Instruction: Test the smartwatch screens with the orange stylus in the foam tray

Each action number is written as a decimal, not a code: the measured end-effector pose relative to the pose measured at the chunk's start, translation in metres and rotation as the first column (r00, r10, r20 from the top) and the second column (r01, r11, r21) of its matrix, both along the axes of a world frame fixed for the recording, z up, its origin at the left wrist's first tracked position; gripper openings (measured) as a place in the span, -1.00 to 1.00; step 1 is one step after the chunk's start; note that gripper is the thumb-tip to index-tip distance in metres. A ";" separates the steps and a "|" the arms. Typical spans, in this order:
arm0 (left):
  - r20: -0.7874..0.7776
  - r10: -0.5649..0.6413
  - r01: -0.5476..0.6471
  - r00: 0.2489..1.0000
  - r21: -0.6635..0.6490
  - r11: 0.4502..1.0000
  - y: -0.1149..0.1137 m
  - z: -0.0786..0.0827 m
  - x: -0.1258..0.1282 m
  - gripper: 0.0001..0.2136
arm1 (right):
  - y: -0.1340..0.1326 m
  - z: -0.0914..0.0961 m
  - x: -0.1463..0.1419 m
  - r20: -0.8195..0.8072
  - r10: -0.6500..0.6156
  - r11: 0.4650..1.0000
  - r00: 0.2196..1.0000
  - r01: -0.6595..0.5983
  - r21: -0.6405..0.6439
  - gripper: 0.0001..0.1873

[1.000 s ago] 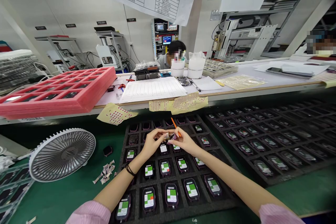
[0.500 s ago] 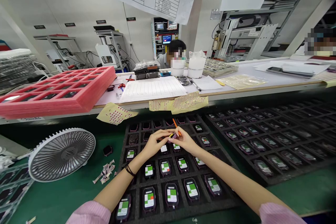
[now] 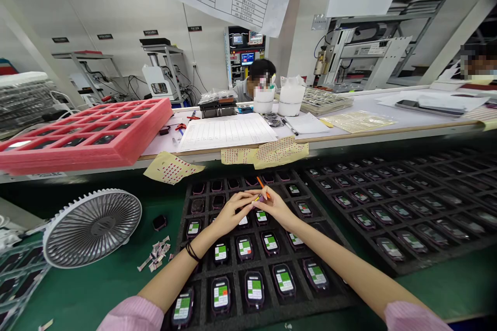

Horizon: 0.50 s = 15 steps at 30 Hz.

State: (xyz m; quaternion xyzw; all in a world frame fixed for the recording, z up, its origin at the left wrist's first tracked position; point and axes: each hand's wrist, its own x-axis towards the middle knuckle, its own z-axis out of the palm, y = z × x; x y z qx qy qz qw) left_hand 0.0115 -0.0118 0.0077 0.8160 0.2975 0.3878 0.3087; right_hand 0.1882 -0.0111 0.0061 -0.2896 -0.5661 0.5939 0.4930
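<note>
Above a black foam tray (image 3: 310, 306), my two hands meet over a small item (image 3: 260, 198) with yellow and purple parts. It looks like a watch body, but fingers cover most of it. My left hand (image 3: 229, 214) pinches it from the left side. My right hand (image 3: 277, 209) has its fingers closed round a thin orange stick (image 3: 260, 182) that points up and away, and its fingertips touch the same item. Smartwatches (image 3: 254, 289) with lit green-and-white screens fill many tray pockets below; those at the far rows are mostly dark.
Left of the tray are a grey fan (image 3: 93, 228), a lone dark watch (image 3: 159, 222) and a pile of small strips (image 3: 158, 253). A second watch tray (image 3: 411, 264) lies on the right. A shelf ahead carries a pink foam tray (image 3: 134, 150) and papers (image 3: 229, 132). A person sits beyond.
Both hands have shifted very slightly right, and the held item has turned a little between the fingers. The orange stick moved with my right hand.
</note>
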 end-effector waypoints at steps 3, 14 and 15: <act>-0.031 0.033 -0.033 0.999 0.025 0.999 -0.001 -0.001 0.001 -0.64 | 0.000 -0.001 0.000 -0.015 -0.003 1.000 1.000 0.003 -0.006 -0.53; -0.024 0.196 -0.189 0.980 0.162 0.968 -0.006 -0.002 0.005 -0.80 | -0.001 0.002 -0.001 -0.035 0.008 0.998 0.999 -0.011 -0.061 -0.53; -0.005 0.194 -0.191 0.981 0.145 0.971 -0.007 -0.001 0.005 -0.80 | -0.001 0.001 -0.001 -0.044 0.012 0.998 0.999 -0.014 -0.060 -0.53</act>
